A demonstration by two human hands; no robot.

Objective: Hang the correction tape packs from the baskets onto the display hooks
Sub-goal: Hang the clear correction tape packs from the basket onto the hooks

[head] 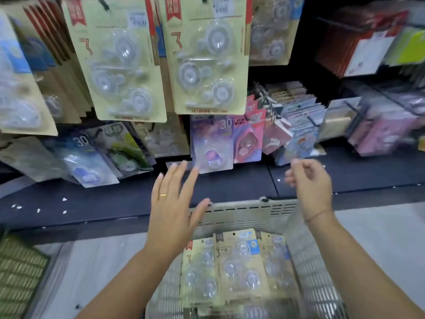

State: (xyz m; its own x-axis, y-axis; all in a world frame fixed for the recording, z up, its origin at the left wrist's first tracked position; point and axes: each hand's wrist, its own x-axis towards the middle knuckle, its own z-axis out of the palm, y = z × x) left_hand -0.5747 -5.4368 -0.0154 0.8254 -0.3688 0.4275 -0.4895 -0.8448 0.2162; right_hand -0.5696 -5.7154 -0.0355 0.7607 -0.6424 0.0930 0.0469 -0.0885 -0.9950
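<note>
Left hand [171, 203]: fingers straight, spread, holding nothing; thumb by the basket [253, 212] rim.
Right hand [309, 183]: loosely curled, empty, apart from the left.
Packs [239, 265]: in the basket, below both hands, between the forearms.
Hung packs [207, 54]: above the hands.

Left hand [171, 203] spread, right hand [309, 187] half-curled

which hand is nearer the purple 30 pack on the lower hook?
Left. The left hand has its fingertips at the lower left corner of the purple pack; the right hand is off to the pack's right, clearly apart.
</note>
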